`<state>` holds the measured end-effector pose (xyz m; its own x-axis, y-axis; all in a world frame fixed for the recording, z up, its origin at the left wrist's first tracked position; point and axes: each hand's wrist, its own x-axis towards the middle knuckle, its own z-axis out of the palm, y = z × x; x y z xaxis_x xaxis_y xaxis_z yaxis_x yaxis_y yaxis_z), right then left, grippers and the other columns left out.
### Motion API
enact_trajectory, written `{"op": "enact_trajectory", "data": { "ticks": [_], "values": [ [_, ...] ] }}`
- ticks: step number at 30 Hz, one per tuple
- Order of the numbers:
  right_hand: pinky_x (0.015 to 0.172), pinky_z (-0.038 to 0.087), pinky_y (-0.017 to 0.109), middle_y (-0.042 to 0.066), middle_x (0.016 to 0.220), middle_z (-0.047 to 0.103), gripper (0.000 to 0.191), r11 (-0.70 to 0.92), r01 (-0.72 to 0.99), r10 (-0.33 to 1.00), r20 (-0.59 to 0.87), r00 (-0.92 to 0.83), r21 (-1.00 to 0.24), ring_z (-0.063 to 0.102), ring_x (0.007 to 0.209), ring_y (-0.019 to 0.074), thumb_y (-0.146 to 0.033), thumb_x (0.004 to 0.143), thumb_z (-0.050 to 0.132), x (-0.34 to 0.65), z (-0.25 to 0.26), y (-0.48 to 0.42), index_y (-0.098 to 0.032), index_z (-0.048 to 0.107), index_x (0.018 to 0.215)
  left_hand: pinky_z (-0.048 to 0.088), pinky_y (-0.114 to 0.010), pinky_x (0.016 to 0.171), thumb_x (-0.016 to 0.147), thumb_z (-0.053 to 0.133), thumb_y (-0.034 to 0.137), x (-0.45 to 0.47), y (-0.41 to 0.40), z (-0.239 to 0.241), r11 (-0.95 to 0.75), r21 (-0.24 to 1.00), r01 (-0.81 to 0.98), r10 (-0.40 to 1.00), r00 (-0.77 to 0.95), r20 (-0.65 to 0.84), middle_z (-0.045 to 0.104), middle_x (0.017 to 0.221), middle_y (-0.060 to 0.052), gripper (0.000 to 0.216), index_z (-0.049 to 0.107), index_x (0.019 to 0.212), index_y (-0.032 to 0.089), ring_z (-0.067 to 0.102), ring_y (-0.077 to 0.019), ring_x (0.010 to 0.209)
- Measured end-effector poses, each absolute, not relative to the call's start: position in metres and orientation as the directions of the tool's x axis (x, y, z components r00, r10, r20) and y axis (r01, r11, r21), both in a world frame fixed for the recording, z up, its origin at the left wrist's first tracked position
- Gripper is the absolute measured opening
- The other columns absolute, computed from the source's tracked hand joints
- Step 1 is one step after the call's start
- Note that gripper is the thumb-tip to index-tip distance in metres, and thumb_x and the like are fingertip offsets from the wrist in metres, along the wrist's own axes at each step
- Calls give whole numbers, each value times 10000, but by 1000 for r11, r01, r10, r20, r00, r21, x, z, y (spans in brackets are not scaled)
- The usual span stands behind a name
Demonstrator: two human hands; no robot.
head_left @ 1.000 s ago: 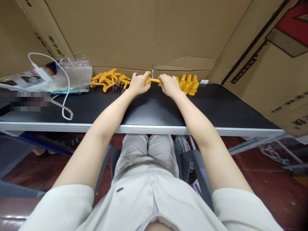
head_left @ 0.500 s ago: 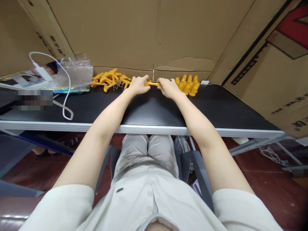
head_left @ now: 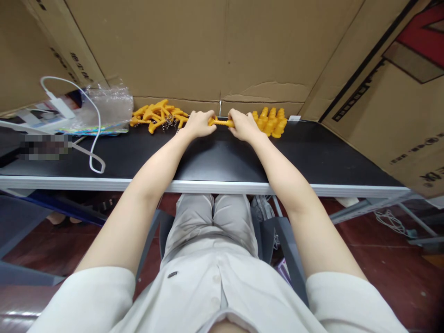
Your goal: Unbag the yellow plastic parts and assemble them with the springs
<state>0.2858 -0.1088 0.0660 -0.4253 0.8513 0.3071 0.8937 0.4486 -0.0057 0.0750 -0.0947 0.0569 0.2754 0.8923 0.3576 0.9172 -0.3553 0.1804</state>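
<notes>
Over the far part of the black table, my left hand (head_left: 201, 123) is closed around one end of a yellow plastic piece with a ridged rod (head_left: 224, 123). My right hand (head_left: 242, 125) grips its other end, fingers wrapped. The thin ridged middle shows between both hands; its ends are hidden by my fingers. Beside my left hand lies a loose pile of yellow branched plastic pieces (head_left: 157, 113), with small metal springs or chains (head_left: 169, 121) among them. Just right of my right hand, several yellow stepped plastic pieces (head_left: 272, 121) stand upright in rows.
Cardboard sheets (head_left: 166, 51) wall the back and right of the black table (head_left: 222, 162). At left are a crumpled clear plastic bag (head_left: 104, 104), a white charger (head_left: 64, 107) with a looped cable, and a light bar. A small white label (head_left: 294, 118) lies at right.
My right hand has shifted very slightly right, and a little more of the ridged rod shows between my hands. My left hand stays nearly where it was.
</notes>
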Motion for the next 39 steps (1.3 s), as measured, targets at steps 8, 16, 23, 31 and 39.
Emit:
{"op": "enact_trajectory", "data": {
  "ticks": [8,16,23,31,39],
  "values": [
    [1247,436,631,238,1573,701,417,436,900,886,187,-424,-27,643,1483,413,-237,1139,431,280,65,-109,-110,663,1460,483,-573,1237,948,624,315,74,-95,57,-340,166,926,901,270,340,817,1305,-154,515,754,1437,220,715,-451,1345],
    [1220,389,639,262,1482,718,424,424,904,874,233,-426,61,640,1416,413,-187,1097,456,283,66,-108,-96,687,1440,547,-531,1181,957,641,347,78,-98,59,-342,145,928,909,288,301,826,1330,-137,496,753,1427,233,736,-435,1308],
    [1228,374,684,238,1489,712,450,440,884,831,304,-467,156,608,1430,412,-101,1039,487,286,60,-99,-127,675,1447,601,-348,1057,1032,586,440,79,-91,57,-374,166,913,924,350,155,855,1279,-127,426,826,1267,178,786,-340,1211],
    [1229,397,678,283,1549,643,421,325,942,849,413,-331,88,551,1489,441,-178,1098,471,304,70,-100,-91,614,1484,604,-361,1046,970,610,260,62,-80,54,-295,77,952,942,276,192,866,1195,-148,350,869,1187,168,794,-361,1215],
    [1250,424,645,224,1597,647,525,385,920,818,487,-306,-69,567,1514,399,-202,1129,379,307,59,-86,-189,568,1618,559,-462,1163,1011,657,309,48,-76,59,-124,295,947,915,-6,404,798,1353,-175,480,732,1472,195,714,-404,1347]
  ]
}}
